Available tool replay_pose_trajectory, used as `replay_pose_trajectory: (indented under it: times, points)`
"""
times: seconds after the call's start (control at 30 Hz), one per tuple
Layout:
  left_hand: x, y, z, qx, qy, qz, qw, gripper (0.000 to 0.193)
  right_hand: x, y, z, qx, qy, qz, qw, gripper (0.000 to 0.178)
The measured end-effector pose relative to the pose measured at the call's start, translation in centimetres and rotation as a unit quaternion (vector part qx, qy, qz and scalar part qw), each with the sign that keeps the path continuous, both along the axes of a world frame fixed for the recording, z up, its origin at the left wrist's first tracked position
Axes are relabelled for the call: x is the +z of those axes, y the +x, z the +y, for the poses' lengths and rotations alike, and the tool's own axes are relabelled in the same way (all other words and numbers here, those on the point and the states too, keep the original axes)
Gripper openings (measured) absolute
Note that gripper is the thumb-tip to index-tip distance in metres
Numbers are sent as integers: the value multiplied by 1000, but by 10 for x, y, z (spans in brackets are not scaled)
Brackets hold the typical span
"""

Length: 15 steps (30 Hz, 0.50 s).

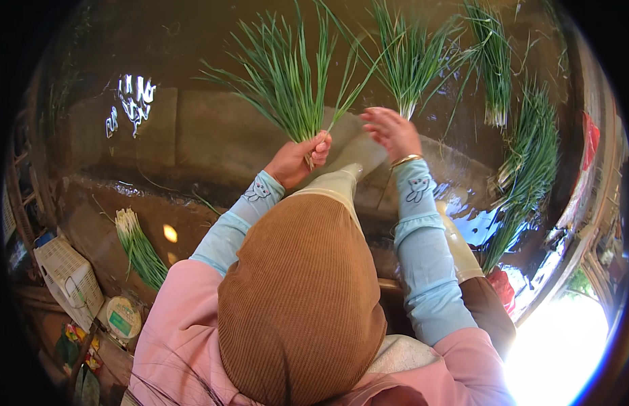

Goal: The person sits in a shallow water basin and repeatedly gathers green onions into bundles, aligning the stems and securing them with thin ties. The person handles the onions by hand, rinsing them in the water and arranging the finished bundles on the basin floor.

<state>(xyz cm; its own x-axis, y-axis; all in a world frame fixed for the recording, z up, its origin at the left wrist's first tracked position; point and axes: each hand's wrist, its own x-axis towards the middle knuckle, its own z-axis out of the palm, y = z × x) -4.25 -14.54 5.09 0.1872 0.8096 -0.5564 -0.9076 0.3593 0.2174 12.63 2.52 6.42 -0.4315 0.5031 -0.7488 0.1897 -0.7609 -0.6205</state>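
Note:
My left hand (pixel 302 157) is closed around the lower ends of a bunch of green onions (pixel 294 88), whose long thin leaves fan out away from me. To its right, my right hand (pixel 394 132) is raised with its fingers stretched out and slightly blurred, nothing visible in them. Just beyond those fingers is a second bunch of green onions (pixel 410 64), its pale ends toward me; whether the hand touches it I cannot tell. Pale blue sleeves cover both my forearms, and a gold-coloured bangle (pixel 406 160) circles the right wrist.
Muddy brown water (pixel 213 40) spreads ahead. More green onions lie at right (pixel 534 142), far right (pixel 493 68) and lower left (pixel 142 250). My brown-clad knee (pixel 297 284) and pale boot (pixel 341 179) rise between my arms. A white plastic basket (pixel 71 281) stands at left.

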Motion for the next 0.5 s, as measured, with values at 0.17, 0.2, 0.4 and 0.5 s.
replay_pose_trajectory:
  times: [0.17,0.2,0.4,0.5]
  points:
    - [0,0,-2,11,-5,-40,999,23,0,-32,-36,52,-73,139,986,25]
    - [1,0,-2,11,-5,-43,999,23,-1,-36,-38,67,-39,141,987,20]
    - [3,-3,1,-39,-64,124,989,21,-10,-40,-38,181,140,34,973,22]
    - [2,-5,1,-46,-66,147,986,21,-16,-33,-38,219,156,-11,963,22]
